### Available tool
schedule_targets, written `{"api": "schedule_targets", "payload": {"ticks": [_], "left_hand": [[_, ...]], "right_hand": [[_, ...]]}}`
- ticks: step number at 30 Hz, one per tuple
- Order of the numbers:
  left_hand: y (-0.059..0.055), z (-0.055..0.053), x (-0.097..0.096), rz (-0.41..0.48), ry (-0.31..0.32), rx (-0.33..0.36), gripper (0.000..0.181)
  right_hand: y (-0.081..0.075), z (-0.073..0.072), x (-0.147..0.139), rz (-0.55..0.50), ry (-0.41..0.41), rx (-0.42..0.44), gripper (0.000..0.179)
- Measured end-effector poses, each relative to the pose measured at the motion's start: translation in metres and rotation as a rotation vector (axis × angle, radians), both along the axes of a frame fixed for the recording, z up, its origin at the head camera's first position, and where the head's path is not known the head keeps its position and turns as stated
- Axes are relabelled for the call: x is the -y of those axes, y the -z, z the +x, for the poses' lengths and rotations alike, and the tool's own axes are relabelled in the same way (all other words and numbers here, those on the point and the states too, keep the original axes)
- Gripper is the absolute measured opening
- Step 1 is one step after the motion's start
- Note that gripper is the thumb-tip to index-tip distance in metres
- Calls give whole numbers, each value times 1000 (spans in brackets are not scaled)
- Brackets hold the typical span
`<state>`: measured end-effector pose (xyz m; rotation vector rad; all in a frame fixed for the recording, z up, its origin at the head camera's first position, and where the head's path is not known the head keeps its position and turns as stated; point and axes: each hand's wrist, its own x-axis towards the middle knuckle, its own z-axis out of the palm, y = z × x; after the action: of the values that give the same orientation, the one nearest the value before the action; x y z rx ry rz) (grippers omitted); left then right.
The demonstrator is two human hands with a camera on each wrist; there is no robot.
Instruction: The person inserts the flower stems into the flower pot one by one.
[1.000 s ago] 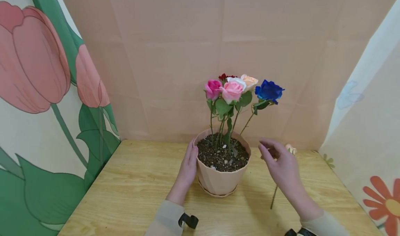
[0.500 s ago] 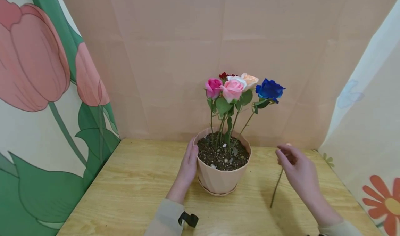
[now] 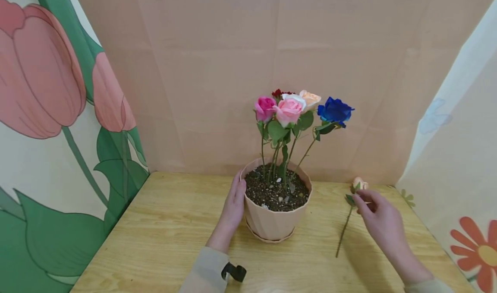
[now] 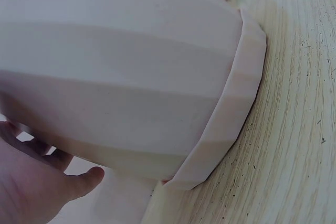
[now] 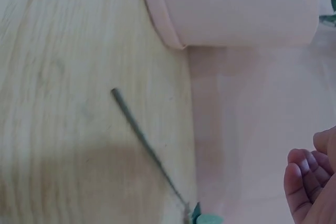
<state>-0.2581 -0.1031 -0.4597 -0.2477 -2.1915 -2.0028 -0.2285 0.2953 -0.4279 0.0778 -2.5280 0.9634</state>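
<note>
A pale pink flower pot (image 3: 272, 224) filled with dark soil stands in the middle of the table, with several upright artificial roses in it. My left hand (image 3: 234, 202) rests flat along the pot's left wall, fingers extended. To the right, a peach rose (image 3: 360, 184) lies on the table, its bare stem pointing toward me. Just above its leaves is my right hand (image 3: 382, 219), fingers loosely bent and thumb near the fingertips. In the right wrist view the right hand (image 5: 311, 182) shows a gap between thumb and fingers, apart from the stem (image 5: 144, 140).
Among the potted flowers, a blue rose (image 3: 335, 111) leans out to the right, while a pink rose (image 3: 289, 111) stands at the front. The wooden table (image 3: 155, 232) ends at a pinkish backdrop (image 3: 209, 90). Floral-print panels flank both sides.
My right hand has moved right and a little down, from beside the pot to the lying rose. The left hand stays on the pot.
</note>
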Motion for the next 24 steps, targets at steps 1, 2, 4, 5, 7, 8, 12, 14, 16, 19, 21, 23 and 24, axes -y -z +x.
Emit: {"api": "schedule_targets", "payload": {"ticks": [1,2,4,5,7,8,12,14,16,19,21,23,24], "left_hand": [[0,0,0,0,-2,4,59],[0,0,0,-1,-4,7,59],[-1,1,0,1,-3,9,60],[-1,1,0,2,-3,10,61],[0,0,-1,-1,-5,13,62],[0,0,-1,-4,-6,12,62],[1,-1,0,-4,-5,-1,61],[1,-1,0,-2,-4,-5,61],[1,-1,0,0,-2,-6,61],[0,-1,0,-7,-6,-2,61],[0,-1,0,-9,-6,-7,61],[0,-1,0,-11,-5,-13,61],[0,-1,0,-10,-4,-14,61]], "right_hand": [[2,-1,-2,1,3,7,39],[5,-2,-4,7,9,13,40],[10,-3,-8,11,17,32,41],[12,-4,-10,16,23,39,41],[17,-6,-13,26,31,56,43],[19,-6,-15,29,33,67,44],[28,-9,-21,31,31,110,50],[33,-11,-23,26,29,137,54],[37,-13,-25,14,25,162,56],[43,-16,-28,-16,20,196,57],[46,-17,-29,-40,15,219,57],[49,-19,-31,-54,16,241,57],[51,-20,-31,-60,16,251,58]]}}
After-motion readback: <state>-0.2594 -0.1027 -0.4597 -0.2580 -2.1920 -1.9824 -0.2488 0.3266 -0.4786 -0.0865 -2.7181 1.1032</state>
